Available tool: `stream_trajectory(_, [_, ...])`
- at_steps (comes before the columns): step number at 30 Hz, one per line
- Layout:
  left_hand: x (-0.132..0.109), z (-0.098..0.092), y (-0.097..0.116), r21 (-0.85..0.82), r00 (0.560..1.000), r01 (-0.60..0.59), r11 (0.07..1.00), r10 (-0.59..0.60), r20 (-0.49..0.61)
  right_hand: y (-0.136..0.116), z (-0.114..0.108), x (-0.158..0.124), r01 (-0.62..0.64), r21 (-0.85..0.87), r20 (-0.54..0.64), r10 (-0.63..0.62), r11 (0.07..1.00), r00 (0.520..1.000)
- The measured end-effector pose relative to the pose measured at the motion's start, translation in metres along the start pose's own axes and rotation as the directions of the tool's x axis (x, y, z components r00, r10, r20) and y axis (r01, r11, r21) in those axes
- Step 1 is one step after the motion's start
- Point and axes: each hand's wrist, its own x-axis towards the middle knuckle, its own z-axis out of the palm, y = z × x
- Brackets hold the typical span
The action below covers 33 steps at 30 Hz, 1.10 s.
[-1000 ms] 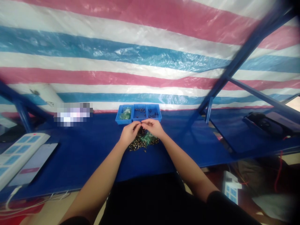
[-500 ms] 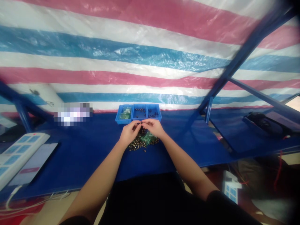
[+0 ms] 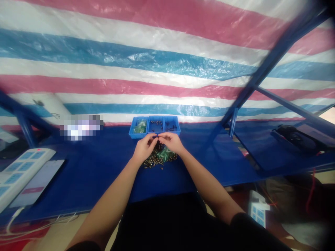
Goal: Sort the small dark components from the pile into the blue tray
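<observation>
Since the earlier frame, the hands are shifted only slightly, drawn a little closer together. At far left, a white power strip [image 3: 18,174] is laid on the blue-covered bench [image 3: 86,164]. The left hand [image 3: 144,148] is held over a heap of small brass fittings [image 3: 157,162], and its fingers [image 3: 154,138] are pressed against those of the right hand [image 3: 171,143] on a tiny dark part [image 3: 156,137], too small to identify, just before a three-compartment blue tray [image 3: 154,126].
</observation>
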Motion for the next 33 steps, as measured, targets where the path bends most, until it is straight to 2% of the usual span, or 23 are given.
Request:
stream_trajectory(4, [-0.0001,0.002,-0.0023,0.008,0.999,-0.037,0.999,0.038,-0.012,-0.0018,0.0001,-0.0001,-0.009,-0.005,0.001,0.009,1.0,1.0])
stream_trajectory(13, [0.0005,0.001,-0.0014,0.025,0.999,-0.017,1.0,0.016,0.036,0.0056,-0.0025,0.0002,0.003,-0.024,0.038,-0.002,1.0,0.999])
stream_trajectory(25, [0.0013,-0.002,0.0017,0.021,0.995,-0.006,1.0,0.004,0.104,0.0024,-0.0005,-0.0002,-0.013,-0.006,0.05,0.013,1.0,0.999])
stream_trajectory(33, [-0.0003,0.0027,-0.0038,0.026,1.0,0.0,1.0,0.0,0.02,0.0066,-0.0011,0.0009,-0.032,0.03,0.023,0.031,0.999,0.999])
